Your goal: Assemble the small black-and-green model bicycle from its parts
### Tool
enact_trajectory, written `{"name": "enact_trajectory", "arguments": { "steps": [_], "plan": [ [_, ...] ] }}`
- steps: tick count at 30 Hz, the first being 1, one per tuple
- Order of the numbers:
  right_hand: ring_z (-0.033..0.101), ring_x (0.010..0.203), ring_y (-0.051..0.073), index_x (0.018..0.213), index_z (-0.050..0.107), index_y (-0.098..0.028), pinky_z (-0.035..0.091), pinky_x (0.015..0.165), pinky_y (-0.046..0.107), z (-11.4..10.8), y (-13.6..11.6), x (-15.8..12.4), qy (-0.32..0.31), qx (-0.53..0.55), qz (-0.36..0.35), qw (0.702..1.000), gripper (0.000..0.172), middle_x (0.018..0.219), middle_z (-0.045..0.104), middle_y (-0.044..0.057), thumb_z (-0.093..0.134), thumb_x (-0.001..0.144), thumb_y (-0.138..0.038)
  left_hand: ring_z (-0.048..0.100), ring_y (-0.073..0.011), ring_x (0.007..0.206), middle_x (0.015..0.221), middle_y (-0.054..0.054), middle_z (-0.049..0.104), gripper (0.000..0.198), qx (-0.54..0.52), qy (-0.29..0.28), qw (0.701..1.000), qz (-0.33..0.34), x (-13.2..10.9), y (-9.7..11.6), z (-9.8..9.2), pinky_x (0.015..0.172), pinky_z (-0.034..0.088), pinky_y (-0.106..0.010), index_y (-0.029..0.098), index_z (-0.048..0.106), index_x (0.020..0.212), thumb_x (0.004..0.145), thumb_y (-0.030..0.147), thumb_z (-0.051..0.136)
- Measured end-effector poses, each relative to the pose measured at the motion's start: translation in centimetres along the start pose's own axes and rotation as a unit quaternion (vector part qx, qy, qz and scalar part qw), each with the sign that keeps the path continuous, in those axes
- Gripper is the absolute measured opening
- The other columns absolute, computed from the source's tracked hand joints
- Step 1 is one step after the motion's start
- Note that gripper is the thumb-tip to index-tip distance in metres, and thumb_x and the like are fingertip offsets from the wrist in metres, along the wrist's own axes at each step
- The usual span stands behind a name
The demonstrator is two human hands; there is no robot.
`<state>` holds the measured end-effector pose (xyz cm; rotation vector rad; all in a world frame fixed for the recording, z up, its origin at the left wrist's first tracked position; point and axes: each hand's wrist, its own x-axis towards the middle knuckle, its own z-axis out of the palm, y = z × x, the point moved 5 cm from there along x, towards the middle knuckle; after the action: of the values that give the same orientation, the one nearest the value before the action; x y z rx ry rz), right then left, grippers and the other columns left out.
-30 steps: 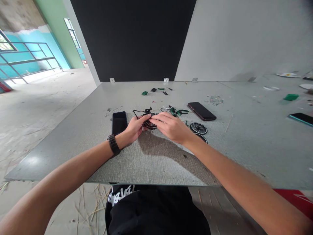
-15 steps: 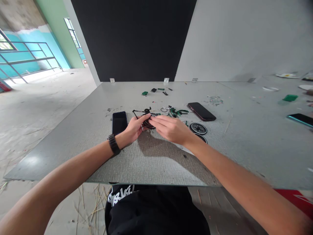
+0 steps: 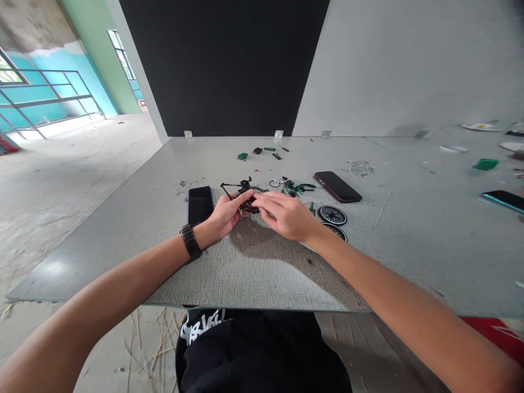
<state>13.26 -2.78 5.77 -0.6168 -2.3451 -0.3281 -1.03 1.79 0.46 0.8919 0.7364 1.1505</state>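
A small black model bicycle (image 3: pixel 246 185) is held just above the table, with its dark frame and a spoked wheel partly showing. My left hand (image 3: pixel 225 214) is closed around its near left side, thumb on top. My right hand (image 3: pixel 286 214) pinches at its right side near the wheel; the fingertips cover what they grip. Just right of my right hand lie two loose spoked wheels (image 3: pixel 332 215), the nearer one partly hidden by my wrist. Beyond that hand are green and black model parts (image 3: pixel 291 188).
A phone (image 3: pixel 200 204) lies left of my left hand, another phone (image 3: pixel 338 186) to the right. Small green and black pieces (image 3: pixel 243 156) are scattered toward the back panel (image 3: pixel 229 65). Farther right are a third phone (image 3: pixel 504 200) and a green piece (image 3: pixel 486 164).
My right hand has shifted slightly and its fingers have curled a little differently at the bicycle. The model has tilted slightly; my left hand keeps its hold.
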Motion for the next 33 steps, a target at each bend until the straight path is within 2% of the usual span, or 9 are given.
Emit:
{"name": "enact_trajectory", "arguments": {
  "steps": [7,13,18,21,27,33],
  "plan": [
    [0.066,0.122,0.024,0.118,0.066,-0.014,0.056,0.106,0.042,-0.01,-0.18,0.19,-0.024,0.013,0.016,0.999,0.028,0.13,0.07,0.014,0.048,0.097,-0.012,0.064,-0.0111,0.067,0.078,-0.005,0.07,0.022,-0.014,0.024,0.999,0.03,0.12,0.34,-0.17,0.064,0.05,-0.025,0.01,0.071,0.084,0.08,0.03,0.079],
    [0.063,0.126,0.024,0.122,0.066,-0.011,0.054,0.109,0.042,0.09,-0.21,0.24,-0.031,0.022,0.019,0.999,0.031,0.136,0.066,0.015,0.046,0.098,-0.011,0.066,-0.0118,0.071,0.08,-0.006,0.072,0.016,-0.028,0.057,0.997,0.05,0.31,0.45,-0.46,0.07,0.052,-0.026,0.009,0.071,0.081,0.079,0.024,0.078],
    [0.064,0.124,0.024,0.134,0.062,-0.011,0.055,0.108,0.043,0.03,0.05,0.27,-0.009,0.001,0.041,0.999,0.04,0.134,0.068,0.014,0.046,0.098,-0.012,0.065,-0.012,0.069,0.079,-0.007,0.072,0.018,-0.037,0.059,0.996,0.057,0.43,0.44,-0.57,0.068,0.052,-0.026,0.009,0.072,0.083,0.079,0.024,0.078],
    [0.065,0.122,0.025,0.134,0.063,-0.008,0.056,0.106,0.043,0.09,0.16,0.27,-0.001,-0.016,0.046,0.999,0.04,0.132,0.068,0.016,0.045,0.098,-0.012,0.065,-0.0121,0.068,0.078,-0.007,0.072,0.018,-0.036,0.059,0.996,0.056,0.46,0.43,-0.56,0.067,0.052,-0.026,0.009,0.071,0.083,0.078,0.024,0.08],
    [0.065,0.12,0.025,0.135,0.063,-0.013,0.057,0.103,0.045,0.27,0.33,0.17,-0.002,-0.012,0.042,0.999,0.041,0.13,0.069,0.014,0.048,0.097,-0.011,0.067,-0.0131,0.07,0.079,-0.007,0.072,0.017,-0.038,0.054,0.997,0.044,0.37,0.4,-0.46,0.067,0.053,-0.026,0.008,0.071,0.084,0.08,0.023,0.078],
    [0.065,0.117,0.025,0.132,0.065,-0.01,0.057,0.102,0.044,0.15,0.28,0.25,0.009,-0.005,0.035,0.999,0.039,0.127,0.071,0.014,0.049,0.097,-0.012,0.067,-0.0124,0.068,0.077,-0.007,0.072,0.018,-0.037,0.055,0.997,0.042,0.37,0.4,-0.49,0.067,0.054,-0.026,0.008,0.071,0.082,0.081,0.024,0.077]
  ]
}}
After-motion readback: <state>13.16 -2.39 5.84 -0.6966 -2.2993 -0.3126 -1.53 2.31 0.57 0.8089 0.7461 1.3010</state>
